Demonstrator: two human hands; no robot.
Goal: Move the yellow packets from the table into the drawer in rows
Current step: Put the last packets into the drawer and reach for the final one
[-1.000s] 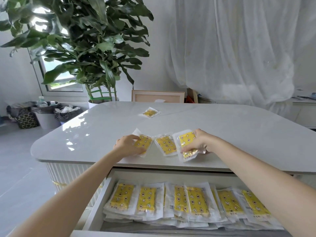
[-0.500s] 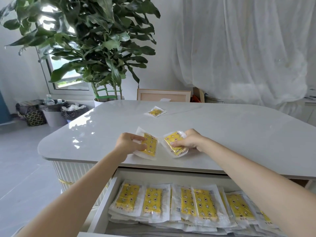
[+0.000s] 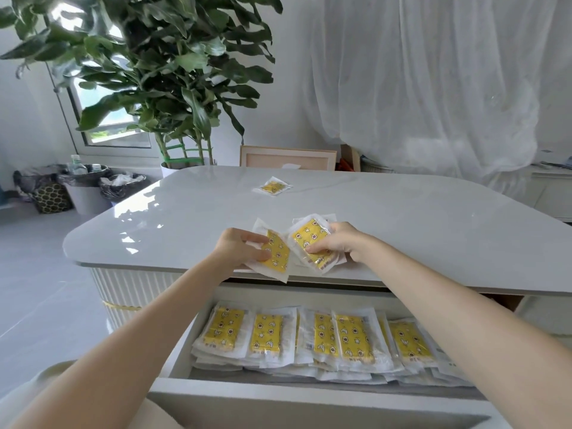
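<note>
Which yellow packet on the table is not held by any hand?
The lone packet far back on the table, toward the plant. The left hand and right hand grip the near packets.

Yellow packets [image 3: 353, 339] line the open drawer [image 3: 278, 400]; another packet [image 3: 272, 187] lies far across the table [image 3: 433, 224].

Near the front edge of the table [image 3: 402, 230], the left hand [image 3: 238, 250] gripped one packet [image 3: 278, 257] just left of the packet bundle [image 3: 309, 233] in the right hand [image 3: 343, 241]. A lone packet [image 3: 272, 187] lay well behind them. Below that edge, the open drawer [image 3: 278, 400] held a row of packets [image 3: 353, 335] side by side, and a potted plant [image 3: 173, 72] stood behind the table's far left corner.
</note>
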